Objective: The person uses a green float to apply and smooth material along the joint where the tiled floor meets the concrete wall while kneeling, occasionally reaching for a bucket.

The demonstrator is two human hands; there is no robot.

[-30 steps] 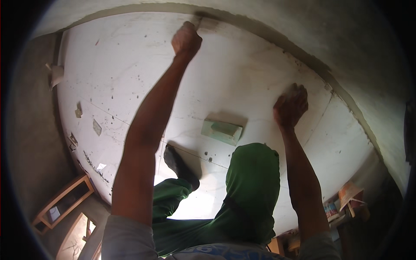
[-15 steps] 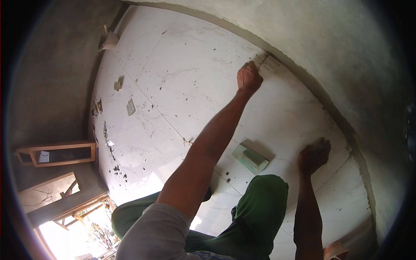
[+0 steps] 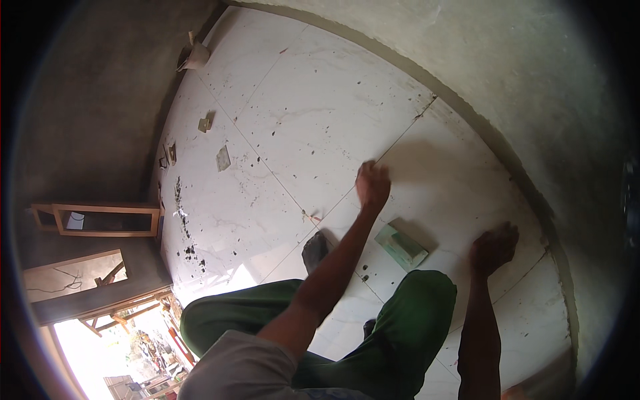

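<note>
My left hand is closed just over a thin dark joint between the white floor tiles. Its fingers are slightly blurred, and whatever they may hold is hidden. To the right, my right hand is low over the tile near the wall, in shadow, its fingers loosely bent and apart with nothing visible in them. Between the hands, in front of my knee, lies a pale green float-like block with a raised grip. Small dark crumbs are scattered along the joints.
A grey plastered wall curves along the right. Left are a bucket-like container, a small block, a flat tile piece and a wood-framed window. My dark shoe is beside the left forearm.
My left hand has drawn back toward me along the tile joint from near the wall. The right hand stays low by the wall. The whole view has shifted slightly.
</note>
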